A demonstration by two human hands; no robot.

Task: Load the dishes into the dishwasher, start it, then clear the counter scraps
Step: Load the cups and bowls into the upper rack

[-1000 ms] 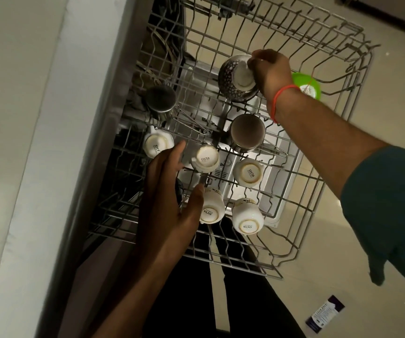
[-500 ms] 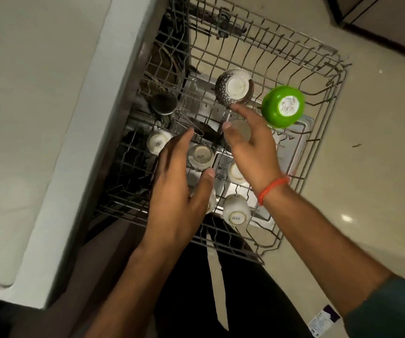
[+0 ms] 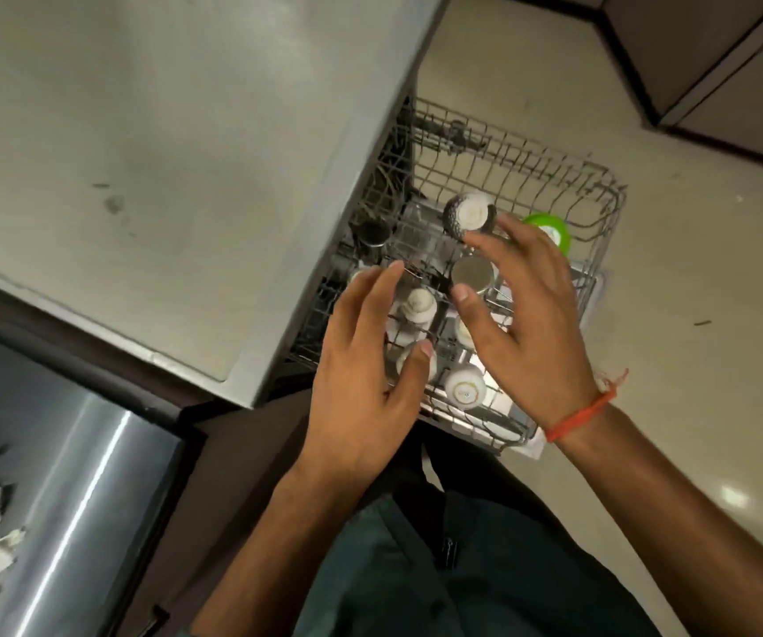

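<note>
Both hands are now lifting back from the cups while the view is pulling away, bringing more of the surface (image 3: 149, 144) into sight. Four white cups (image 3: 464, 388) are showing, sitting upside down, bases pointing up, in the pulled-out wire rack (image 3: 568, 177); others may be lying hidden under the palms. Left hand (image 3: 361, 383) and right hand (image 3: 531, 324) are hovering with fingers spread, gripping nothing. One patterned bowl (image 3: 466, 213) and one steel tumbler (image 3: 472, 274) are also standing inverted; one green bowl (image 3: 549, 227) is peeking out, half covered.
</note>
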